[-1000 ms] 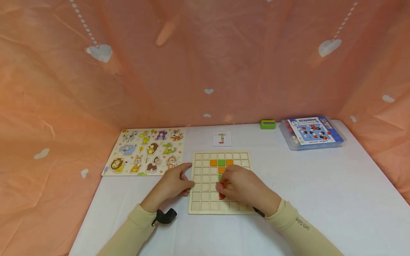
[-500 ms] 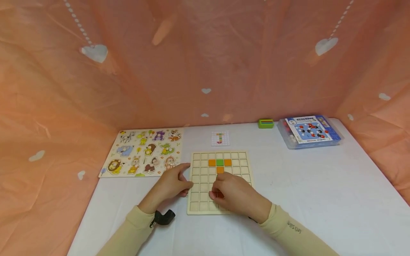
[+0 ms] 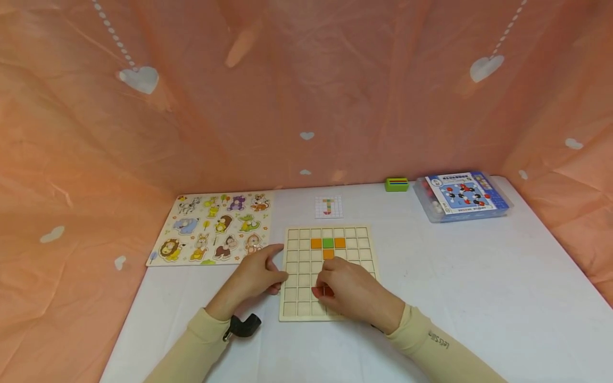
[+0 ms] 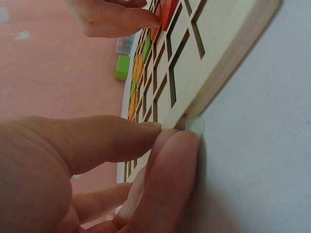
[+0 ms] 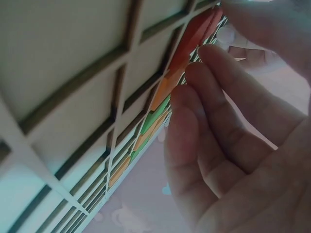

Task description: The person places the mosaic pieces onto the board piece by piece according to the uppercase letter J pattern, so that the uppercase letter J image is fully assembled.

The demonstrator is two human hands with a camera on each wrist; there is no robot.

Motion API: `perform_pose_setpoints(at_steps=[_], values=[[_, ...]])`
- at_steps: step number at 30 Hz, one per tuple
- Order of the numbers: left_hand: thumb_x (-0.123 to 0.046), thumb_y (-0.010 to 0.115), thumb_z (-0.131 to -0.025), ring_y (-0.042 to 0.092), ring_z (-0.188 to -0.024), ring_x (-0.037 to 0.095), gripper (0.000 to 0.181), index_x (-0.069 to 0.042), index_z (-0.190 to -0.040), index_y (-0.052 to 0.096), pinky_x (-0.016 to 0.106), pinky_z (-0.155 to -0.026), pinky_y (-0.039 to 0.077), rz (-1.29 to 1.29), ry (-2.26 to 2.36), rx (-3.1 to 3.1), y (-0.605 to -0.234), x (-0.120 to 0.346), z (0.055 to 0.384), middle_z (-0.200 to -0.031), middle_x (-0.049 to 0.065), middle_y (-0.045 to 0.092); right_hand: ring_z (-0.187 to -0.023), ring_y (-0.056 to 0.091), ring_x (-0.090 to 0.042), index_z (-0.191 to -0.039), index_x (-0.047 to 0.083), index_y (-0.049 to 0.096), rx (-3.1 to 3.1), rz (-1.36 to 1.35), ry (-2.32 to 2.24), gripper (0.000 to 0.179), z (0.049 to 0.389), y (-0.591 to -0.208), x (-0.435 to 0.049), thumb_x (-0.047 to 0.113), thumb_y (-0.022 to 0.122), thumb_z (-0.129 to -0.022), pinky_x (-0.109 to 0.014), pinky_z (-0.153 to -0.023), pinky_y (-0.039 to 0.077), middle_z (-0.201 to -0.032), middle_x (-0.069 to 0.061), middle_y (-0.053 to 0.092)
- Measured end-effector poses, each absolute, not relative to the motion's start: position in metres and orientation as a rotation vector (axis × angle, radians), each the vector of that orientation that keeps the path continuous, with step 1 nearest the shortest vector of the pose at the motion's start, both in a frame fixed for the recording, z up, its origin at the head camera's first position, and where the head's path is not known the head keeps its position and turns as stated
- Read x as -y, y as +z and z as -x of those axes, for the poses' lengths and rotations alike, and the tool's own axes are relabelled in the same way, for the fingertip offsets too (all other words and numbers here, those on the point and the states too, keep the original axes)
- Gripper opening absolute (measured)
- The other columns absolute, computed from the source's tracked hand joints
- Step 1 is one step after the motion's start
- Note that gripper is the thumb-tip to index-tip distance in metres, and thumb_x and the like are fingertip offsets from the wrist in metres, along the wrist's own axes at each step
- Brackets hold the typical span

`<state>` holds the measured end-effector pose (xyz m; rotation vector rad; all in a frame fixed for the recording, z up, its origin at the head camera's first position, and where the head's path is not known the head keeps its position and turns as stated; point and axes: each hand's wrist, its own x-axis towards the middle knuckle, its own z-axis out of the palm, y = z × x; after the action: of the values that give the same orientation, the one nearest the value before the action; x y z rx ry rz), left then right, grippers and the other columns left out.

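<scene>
A pale wooden grid board (image 3: 291,294) lies flat on the table. My left hand (image 3: 254,274) pinches its left edge between thumb and finger, plain in the left wrist view. Over the lower middle cells, my right hand (image 3: 351,287) holds a small red tile (image 3: 316,292) with a rounded side at its fingertips. Beside that tile another red tile (image 3: 329,291) sits in the column, partly covered by the fingers. Higher up, orange tiles (image 3: 316,243) flank a green tile (image 3: 328,243), with one orange tile (image 3: 328,254) below. Further orange and green tiles (image 5: 155,116) show in the right wrist view.
Behind the board lies a small pattern card (image 3: 329,207) showing a J shape. An animal puzzle board (image 3: 210,229) is at the left. At the back right are a green case (image 3: 397,185) and a clear plastic box (image 3: 463,197) with a molecule picture.
My right hand has moved slightly left and toward me, bringing the red tile down beside the other red tile. My left hand stays on the board's edge.
</scene>
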<state>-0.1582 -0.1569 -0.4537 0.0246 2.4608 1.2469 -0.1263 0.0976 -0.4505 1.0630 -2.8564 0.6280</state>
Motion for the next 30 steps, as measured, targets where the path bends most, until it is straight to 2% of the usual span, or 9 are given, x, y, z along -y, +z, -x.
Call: perform_pose_setpoints(at_steps=[8,16,27,30], values=[[-0.01,0.082,-0.093,0.071,-0.061,0.015,0.078,-0.011,-0.162,0.049,0.03,-0.061,0.063,-0.012,1.244,-2.459,-0.4542,0.1563,0.1586,-0.078,0.006,0.071,-0.076,0.048,-0.005,-0.08,0.02,0.077,2.849,-1.067,0.611,0.016,0.1257,-0.4513,-0.0988,0.023,0.082,-0.095,-0.016,-0.06,0.042,-0.08,0.008,0.06],[-0.009,0.082,-0.093,0.071,-0.062,0.016,0.077,-0.009,-0.162,0.048,0.029,-0.061,0.063,-0.018,1.244,-2.454,-0.453,0.1572,0.1579,-0.08,0.007,0.071,-0.077,0.054,-0.006,-0.081,0.02,0.079,2.849,-1.046,0.624,0.016,0.1274,-0.45,-0.0991,0.025,0.082,-0.095,-0.018,-0.062,0.048,-0.081,0.008,0.063],[-0.009,0.081,-0.093,0.07,-0.062,0.015,0.077,-0.009,-0.163,0.047,0.03,-0.061,0.064,-0.017,1.259,-2.443,-0.4517,0.1592,0.1575,-0.08,0.008,0.071,-0.076,0.052,-0.007,-0.078,0.021,0.076,2.86,-1.057,0.608,0.02,0.1298,-0.448,-0.0992,0.028,0.082,-0.096,-0.019,-0.061,0.046,-0.08,0.009,0.06],[-0.009,0.081,-0.093,0.07,-0.061,0.015,0.076,-0.009,-0.162,0.048,0.029,-0.061,0.063,-0.024,1.257,-2.451,-0.4531,0.1582,0.1588,-0.079,0.007,0.071,-0.081,0.055,-0.008,-0.08,0.021,0.076,2.896,-1.026,0.604,0.018,0.1339,-0.4447,-0.1063,0.029,0.085,-0.093,-0.022,-0.065,0.051,-0.084,0.009,0.062]])
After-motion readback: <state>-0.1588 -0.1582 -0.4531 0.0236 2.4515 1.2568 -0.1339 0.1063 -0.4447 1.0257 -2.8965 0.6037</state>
